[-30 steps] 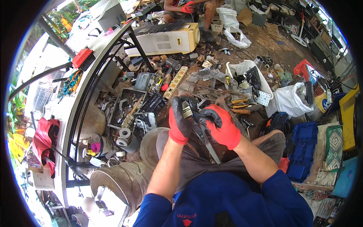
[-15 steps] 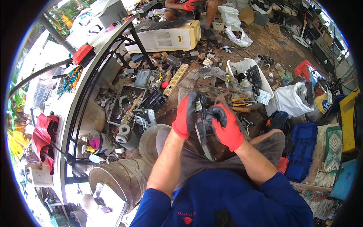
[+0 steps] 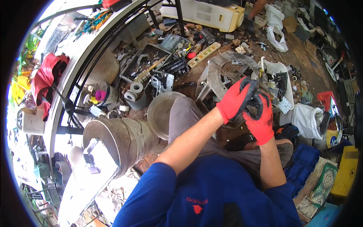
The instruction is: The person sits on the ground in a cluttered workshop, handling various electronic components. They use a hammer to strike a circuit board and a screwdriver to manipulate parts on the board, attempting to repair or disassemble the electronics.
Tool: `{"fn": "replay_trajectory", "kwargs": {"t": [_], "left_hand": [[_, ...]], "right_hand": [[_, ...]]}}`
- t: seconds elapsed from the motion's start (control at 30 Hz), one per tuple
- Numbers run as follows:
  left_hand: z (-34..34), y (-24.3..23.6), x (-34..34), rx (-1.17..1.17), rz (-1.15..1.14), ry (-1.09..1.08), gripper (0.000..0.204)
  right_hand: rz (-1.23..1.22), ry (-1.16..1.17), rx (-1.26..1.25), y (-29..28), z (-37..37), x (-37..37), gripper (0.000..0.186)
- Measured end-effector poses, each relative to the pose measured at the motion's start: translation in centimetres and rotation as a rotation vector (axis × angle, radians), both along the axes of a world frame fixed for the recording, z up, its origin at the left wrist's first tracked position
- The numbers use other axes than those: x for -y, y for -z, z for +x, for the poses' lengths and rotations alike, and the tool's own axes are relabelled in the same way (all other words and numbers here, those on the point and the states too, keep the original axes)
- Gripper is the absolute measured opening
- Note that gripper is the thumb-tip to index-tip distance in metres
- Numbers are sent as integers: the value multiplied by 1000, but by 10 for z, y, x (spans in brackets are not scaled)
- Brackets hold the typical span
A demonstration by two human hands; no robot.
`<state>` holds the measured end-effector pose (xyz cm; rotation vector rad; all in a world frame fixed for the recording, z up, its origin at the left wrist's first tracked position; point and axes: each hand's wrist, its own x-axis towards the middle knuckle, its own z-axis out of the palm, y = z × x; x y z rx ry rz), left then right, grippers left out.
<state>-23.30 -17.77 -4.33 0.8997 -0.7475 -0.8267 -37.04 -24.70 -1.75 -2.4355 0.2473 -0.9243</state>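
Above lap, right of centre: left hand (image 3: 236, 99) & right hand (image 3: 261, 120), both in red gloves, grips pressed tight round a small dark part (image 3: 254, 108). Metal bowl (image 3: 160, 113) just left, white bag (image 3: 308, 121) near right.

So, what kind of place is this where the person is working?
Most likely a scrap or salvage yard for old appliances. Loose metal parts cover the dirt ground, a cream appliance casing lies discarded, and a metal drum rests nearby. Both hands, left and right, grip a dark part.
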Motion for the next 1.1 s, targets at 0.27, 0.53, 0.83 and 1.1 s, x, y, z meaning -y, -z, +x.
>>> {"fn": "replay_trajectory", "kwargs": {"t": [0.27,0.53,0.83,1.1], "left_hand": [[43,62,20,371,151,-366,44],[58,61,0,799,26,-285,59],[38,38,1,282,203,-132,36],[58,62,-1,613,63,-153,69]], "right_hand": [[5,35,51,54,0,-5,52],[262,59,177,22,10,-9,58],[207,86,-295,-3,26,9,55],[-33,-125,-387,46,35,27,28]]}}
